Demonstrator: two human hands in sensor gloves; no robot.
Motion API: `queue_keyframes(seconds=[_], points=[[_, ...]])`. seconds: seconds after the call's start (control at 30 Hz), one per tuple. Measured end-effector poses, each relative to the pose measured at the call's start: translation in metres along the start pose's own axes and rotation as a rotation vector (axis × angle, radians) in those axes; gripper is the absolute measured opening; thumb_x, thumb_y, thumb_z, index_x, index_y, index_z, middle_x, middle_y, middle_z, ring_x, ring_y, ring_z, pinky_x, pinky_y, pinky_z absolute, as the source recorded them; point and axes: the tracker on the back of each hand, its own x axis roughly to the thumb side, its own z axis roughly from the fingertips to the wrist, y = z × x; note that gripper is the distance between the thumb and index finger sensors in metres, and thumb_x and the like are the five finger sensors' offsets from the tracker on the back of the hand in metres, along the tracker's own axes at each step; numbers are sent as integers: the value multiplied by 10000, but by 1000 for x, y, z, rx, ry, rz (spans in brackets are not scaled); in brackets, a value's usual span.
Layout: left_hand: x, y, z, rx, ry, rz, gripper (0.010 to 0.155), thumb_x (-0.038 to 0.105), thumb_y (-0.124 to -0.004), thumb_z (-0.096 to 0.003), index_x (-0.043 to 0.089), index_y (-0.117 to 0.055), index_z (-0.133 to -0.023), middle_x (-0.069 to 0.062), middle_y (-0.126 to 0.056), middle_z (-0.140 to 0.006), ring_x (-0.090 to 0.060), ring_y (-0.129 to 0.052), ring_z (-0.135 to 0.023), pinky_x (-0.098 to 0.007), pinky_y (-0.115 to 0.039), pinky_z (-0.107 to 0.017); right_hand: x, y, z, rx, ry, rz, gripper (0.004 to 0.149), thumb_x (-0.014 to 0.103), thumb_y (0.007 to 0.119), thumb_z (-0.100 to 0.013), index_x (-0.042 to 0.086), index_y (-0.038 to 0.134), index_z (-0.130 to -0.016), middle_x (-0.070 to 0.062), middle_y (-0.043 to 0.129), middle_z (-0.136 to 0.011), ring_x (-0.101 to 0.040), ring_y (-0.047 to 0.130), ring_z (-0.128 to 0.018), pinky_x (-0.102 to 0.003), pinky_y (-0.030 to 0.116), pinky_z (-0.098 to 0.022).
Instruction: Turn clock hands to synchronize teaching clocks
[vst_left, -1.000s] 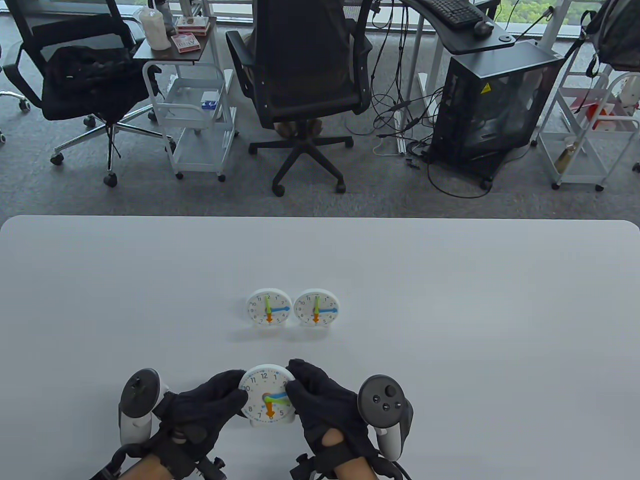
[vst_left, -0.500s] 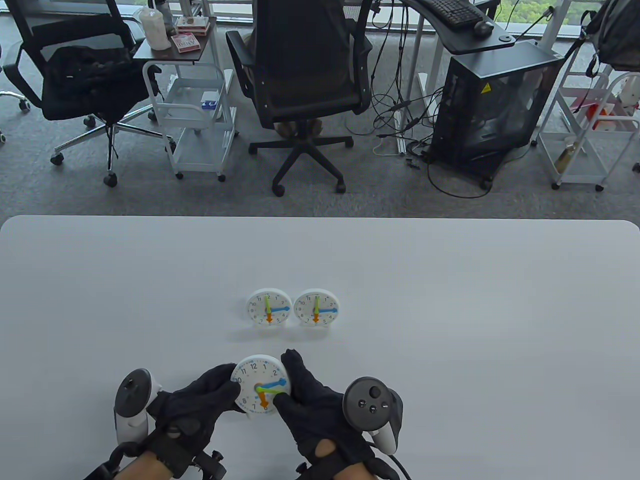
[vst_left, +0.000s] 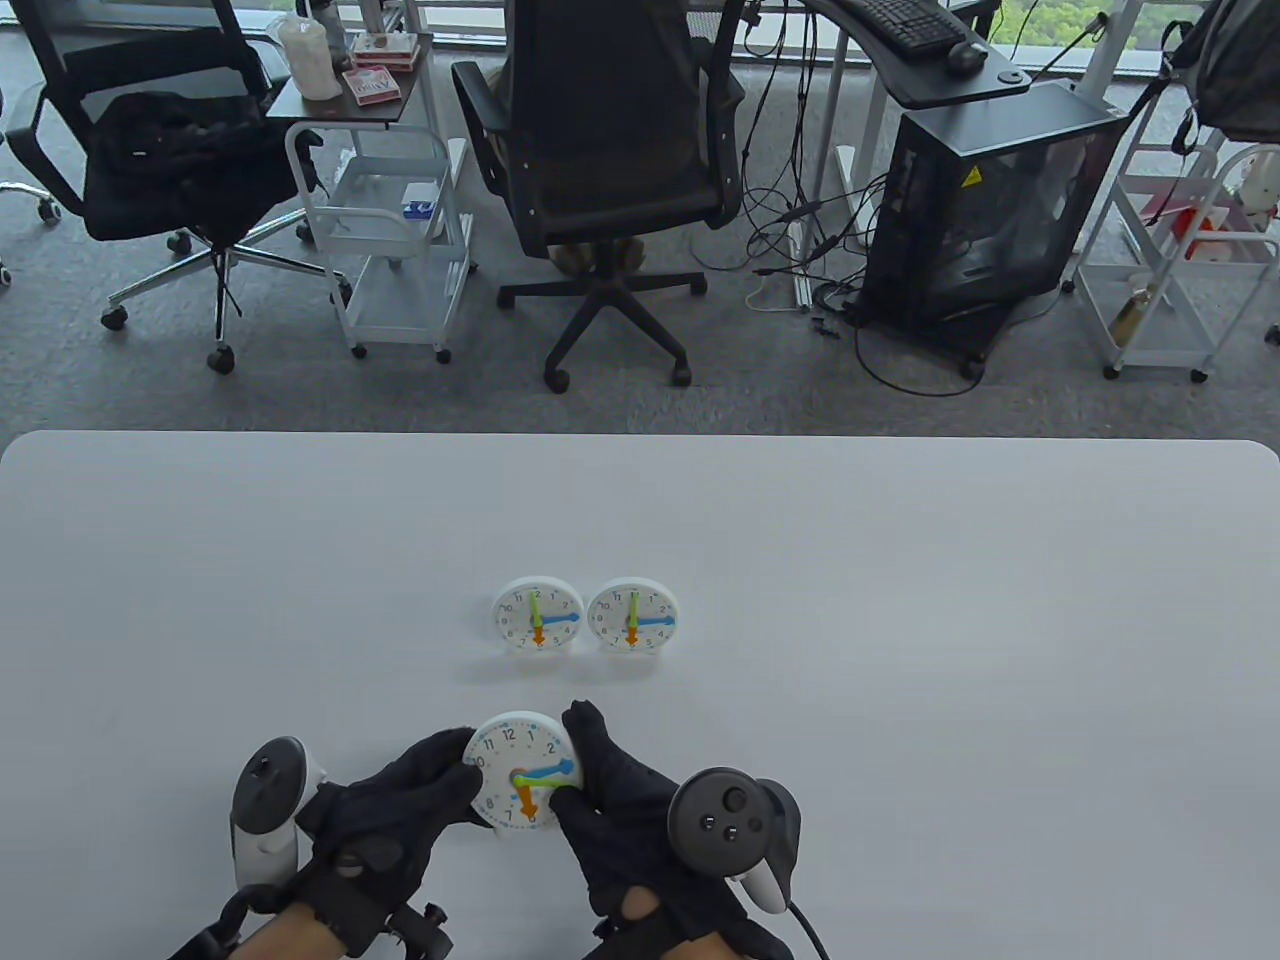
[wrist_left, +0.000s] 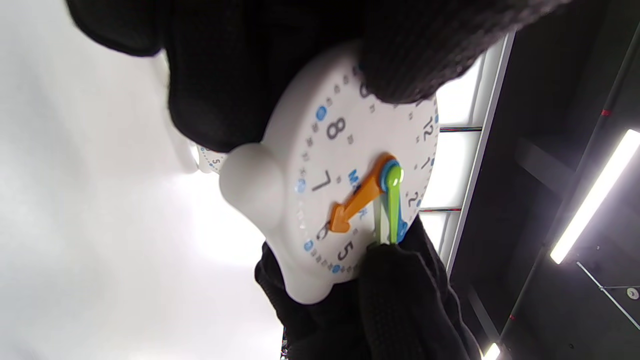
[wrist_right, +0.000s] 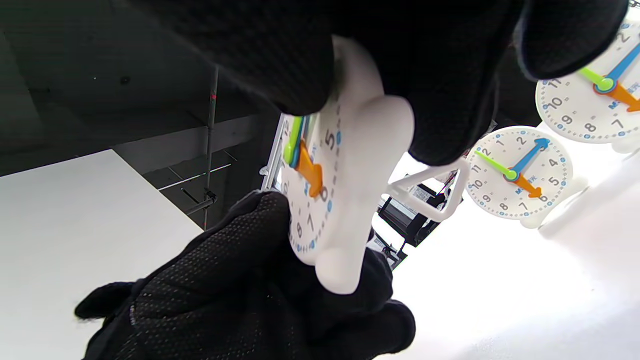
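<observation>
I hold a white teaching clock (vst_left: 512, 762) near the table's front edge, tilted a little anticlockwise. My left hand (vst_left: 420, 790) grips its left rim. My right hand (vst_left: 600, 775) grips its right rim, with a fingertip (wrist_left: 395, 280) on the tip of the green hand (wrist_left: 393, 205). Its orange hand (wrist_left: 357, 200) points near 6 and its blue hand (vst_left: 555, 770) near 3. Two matching clocks, left (vst_left: 538, 615) and right (vst_left: 632, 615), stand side by side mid-table. Both have green at 12, blue at 3 and orange at 6. They also show in the right wrist view (wrist_right: 517, 172).
The white table (vst_left: 900, 600) holds only the three clocks. Beyond its far edge are office chairs (vst_left: 600, 150), white carts (vst_left: 390, 230) and a black computer case (vst_left: 990, 210).
Both hands moved the held clock slightly up and left and tilted it anticlockwise. Its green hand has swung down away from the blue one. My right wrist has rolled leftward.
</observation>
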Motion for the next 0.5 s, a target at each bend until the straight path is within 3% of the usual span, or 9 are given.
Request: queue_keyframes(seconds=[0.5], points=[[1, -3, 0, -5, -37, -79, 512, 421, -834, -508, 170, -751, -947, -81, -1018, -806, -380, -1034, -624, -671, -683, -571, -2, -1, 1, -51, 27, -8, 633, 333, 768, -518, -74, 635, -984, -145, 902, -770, -359, 999, -543, -652, 720, -486]])
